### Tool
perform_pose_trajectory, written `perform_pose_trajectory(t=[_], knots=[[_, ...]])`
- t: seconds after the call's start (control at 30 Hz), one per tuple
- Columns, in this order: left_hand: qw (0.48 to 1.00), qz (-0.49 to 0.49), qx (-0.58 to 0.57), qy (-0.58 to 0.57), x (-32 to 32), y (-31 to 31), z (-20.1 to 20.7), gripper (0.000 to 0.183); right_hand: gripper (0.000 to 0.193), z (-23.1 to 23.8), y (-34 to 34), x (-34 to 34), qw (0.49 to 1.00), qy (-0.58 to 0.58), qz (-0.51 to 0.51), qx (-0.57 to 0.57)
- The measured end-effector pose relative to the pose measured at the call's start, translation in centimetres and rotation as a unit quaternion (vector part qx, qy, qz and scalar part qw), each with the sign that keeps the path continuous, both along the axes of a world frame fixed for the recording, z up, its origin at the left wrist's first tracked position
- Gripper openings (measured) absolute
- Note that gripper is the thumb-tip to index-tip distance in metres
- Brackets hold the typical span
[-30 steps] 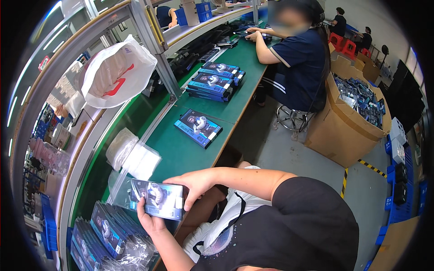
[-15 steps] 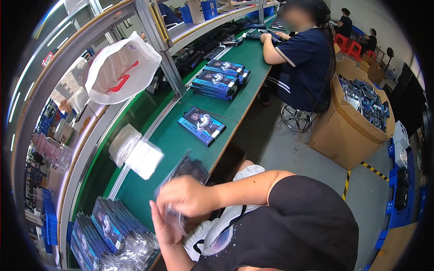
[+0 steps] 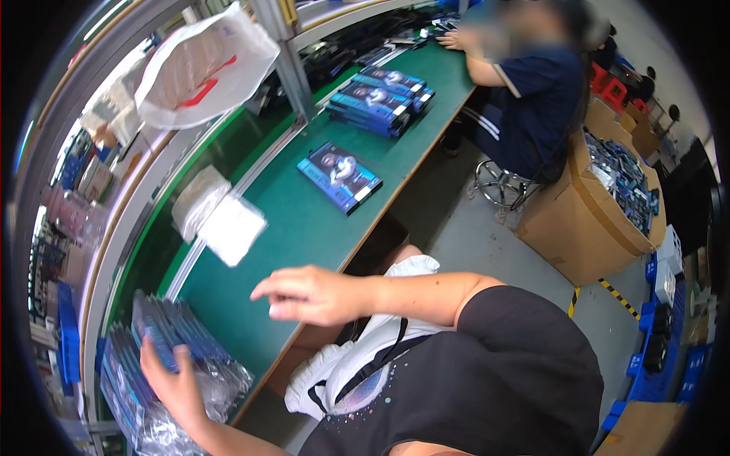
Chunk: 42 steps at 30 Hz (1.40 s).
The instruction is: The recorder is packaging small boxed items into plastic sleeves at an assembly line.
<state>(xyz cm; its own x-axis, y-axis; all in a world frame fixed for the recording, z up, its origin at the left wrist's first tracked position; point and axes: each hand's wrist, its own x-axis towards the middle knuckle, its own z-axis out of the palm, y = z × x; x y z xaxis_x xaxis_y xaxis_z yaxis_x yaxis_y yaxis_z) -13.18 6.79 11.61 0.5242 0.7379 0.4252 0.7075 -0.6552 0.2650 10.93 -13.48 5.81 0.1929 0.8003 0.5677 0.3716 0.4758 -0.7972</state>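
My left hand (image 3: 173,384) is at the near left, fingers and thumb spread, against a row of flat dark blue boxes (image 3: 171,334) in clear plastic bags. The boxes stand on edge, leaning together, with loose film crumpled at their near ends. Over the bench edge hovers my right hand (image 3: 315,295), its fingers stretched out with nothing in them. A single flat blue box (image 3: 340,178) with a figure printed on it lies on the green bench ahead. Left of it is a pile of clear plastic bags (image 3: 232,228).
Stacked blue boxes (image 3: 372,102) stand farther along the green bench (image 3: 293,228). A white bag (image 3: 205,68) hangs from the frame at left. Beyond, a co-worker (image 3: 532,99) sits on a stool at the bench. A large carton (image 3: 566,220) full of boxes stands at right.
The bagged box that my hands were handling has left them. My left hand has moved left to the row of bagged boxes, while my right hand has opened. The view has shifted slightly.
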Motion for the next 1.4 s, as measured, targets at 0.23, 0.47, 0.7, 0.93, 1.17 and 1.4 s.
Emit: perform_pose_trajectory(t=[0.23, 0.47, 0.7, 0.93, 1.17, 1.4], knots=[[0.983, 0.043, 0.177, -0.038, 3.9, -2.0, 0.6, 0.058, 0.021, -1.6, 0.7, 7.8, 0.941, -0.147, -0.303, 0.032], [0.95, -0.298, 0.027, -0.086, 12.8, -5.0, -3.9, 0.028, 0.113, -6.3, 1.7, 15.4, 0.705, -0.249, -0.54, -0.386], [0.979, -0.185, 0.074, -0.039, 16.4, 1.6, -13.0, 0.021, 0.081, -6.1, -0.2, 9.9, 0.812, -0.236, -0.465, -0.262], [0.976, -0.184, 0.084, -0.077, 17.1, 1.5, -13.2, 0.017, 0.072, -6.3, -0.2, 6.2, 0.943, 0.056, -0.328, -0.009], [0.95, -0.24, -0.001, -0.198, 16.5, 1.8, -13.7, 0.022, 0.055, -4.9, 2.5, 6.2, 0.764, 0.612, 0.13, -0.158], [0.924, -0.214, -0.165, -0.27, 16.6, 2.5, -13.2, 0.014, 0.037, -5.3, 5.7, 6.5, 0.83, 0.471, 0.189, -0.232]])
